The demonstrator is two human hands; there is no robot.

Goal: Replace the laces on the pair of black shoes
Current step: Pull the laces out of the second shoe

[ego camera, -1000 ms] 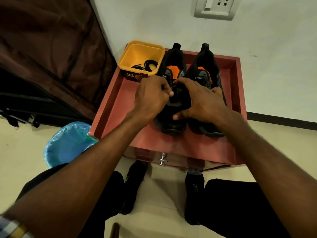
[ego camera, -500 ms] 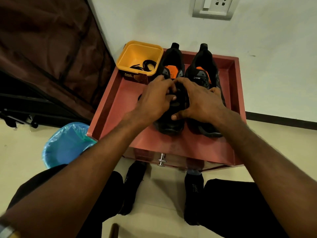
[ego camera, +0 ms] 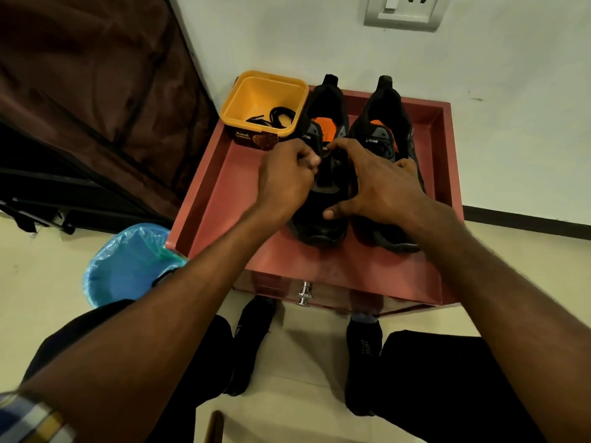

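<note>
Both hands (ego camera: 284, 180) crept heelward, hiding left shoe (ego camera: 319, 219) beside yellow tub (ego camera: 243, 100).

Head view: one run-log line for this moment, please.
left hand pinching at left black shoe | right hand on it | black laces in yellow plastic tub

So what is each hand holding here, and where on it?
Both work at the left shoe. The left hand is curled at its upper lacing; the right hand spans the vamp, fingertips at the tongue. Any lace pinched cannot be told.
</note>
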